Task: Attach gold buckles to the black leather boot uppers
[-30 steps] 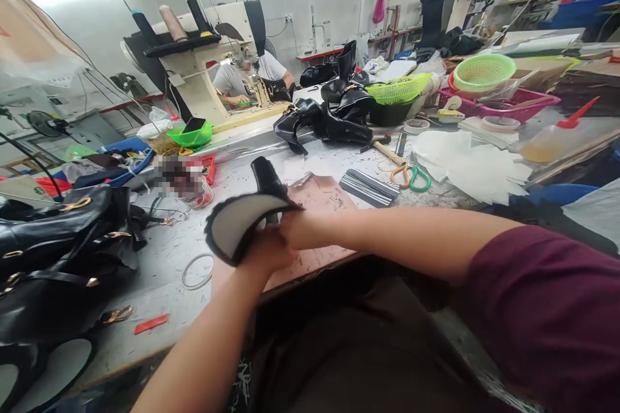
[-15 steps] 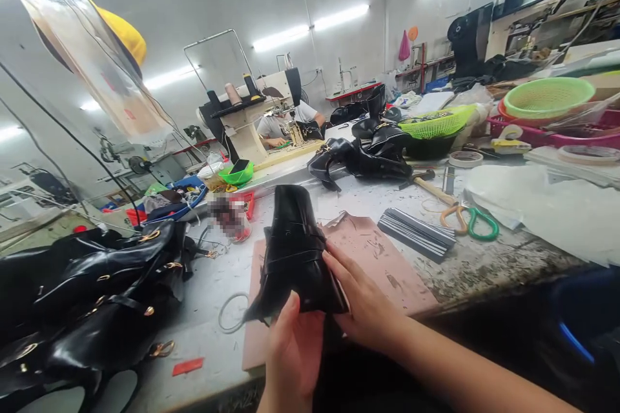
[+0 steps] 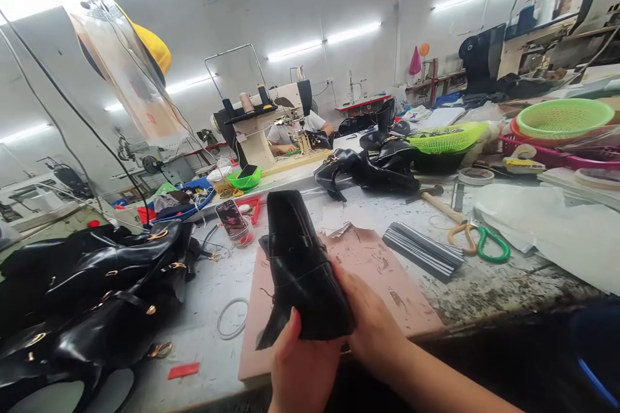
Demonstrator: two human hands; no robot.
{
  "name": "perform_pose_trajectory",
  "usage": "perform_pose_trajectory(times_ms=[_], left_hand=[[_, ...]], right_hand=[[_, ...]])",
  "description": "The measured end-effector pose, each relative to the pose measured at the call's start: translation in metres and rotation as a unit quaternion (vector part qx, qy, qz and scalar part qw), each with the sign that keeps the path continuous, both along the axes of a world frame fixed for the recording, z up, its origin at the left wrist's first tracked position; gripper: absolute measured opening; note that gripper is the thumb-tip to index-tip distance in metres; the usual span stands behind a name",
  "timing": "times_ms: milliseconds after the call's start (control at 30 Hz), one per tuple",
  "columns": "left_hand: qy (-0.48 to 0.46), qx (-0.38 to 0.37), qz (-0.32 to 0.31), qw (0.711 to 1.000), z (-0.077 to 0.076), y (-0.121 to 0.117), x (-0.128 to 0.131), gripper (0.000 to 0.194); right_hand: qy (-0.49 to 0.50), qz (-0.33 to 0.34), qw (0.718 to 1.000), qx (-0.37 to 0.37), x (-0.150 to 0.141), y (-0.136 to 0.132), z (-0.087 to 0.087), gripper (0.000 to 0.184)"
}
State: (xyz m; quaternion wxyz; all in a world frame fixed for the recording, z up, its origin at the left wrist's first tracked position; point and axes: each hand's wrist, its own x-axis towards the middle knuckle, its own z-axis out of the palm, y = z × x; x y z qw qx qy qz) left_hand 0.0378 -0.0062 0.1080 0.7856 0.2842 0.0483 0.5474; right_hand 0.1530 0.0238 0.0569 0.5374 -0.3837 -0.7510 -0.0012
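One left hand (image 3: 304,368): half curled around the near end of the black leather piece (image 3: 300,271), thumb on top.
Right hand (image 3: 372,321): fingers partly bent, gripping the same piece's right edge.
Black leather piece: held over the pink sheet (image 3: 363,261); contact between them cannot be judged.
Worktop (image 3: 206,322): striped strips (image 3: 423,250) and scissors (image 3: 494,259) right of the sheet, red strip (image 3: 183,371) to its left.
Glossy black pieces (image 3: 97,287): piled at the left, bearing gold fittings (image 3: 152,310).

No word, brand or number is legible. Toward ten o'clock from the view's centre, the hanging plastic bag (image 3: 130,80) bears a small unreadable red mark (image 3: 151,118); toward eight, the phone (image 3: 231,218) shows no readable lettering.
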Motion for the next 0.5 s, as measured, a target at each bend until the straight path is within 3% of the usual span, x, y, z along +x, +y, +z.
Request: perform_pose_trajectory(times_ms=[167,267,400,500], left_hand=[[0.030,-0.038,0.111,0.993,0.011,-0.003,0.008,0.027],[0.034,-0.058,0.126,0.990,0.014,-0.010,0.010,0.028],[0.019,-0.067,0.052,0.996,0.010,-0.015,0.003,0.039],[-0.012,0.001,-0.025,1.000,0.002,-0.013,-0.001,0.045]], right_hand=[[0.007,-0.082,0.996,0.033,0.002,-0.005,0.014,0.070],[0.034,-0.069,0.994,0.081,0.007,-0.008,0.023,0.064],[0.054,-0.029,0.994,0.096,0.013,-0.008,0.028,0.061],[0.057,-0.024,0.993,0.103,0.015,-0.007,0.028,0.063]])
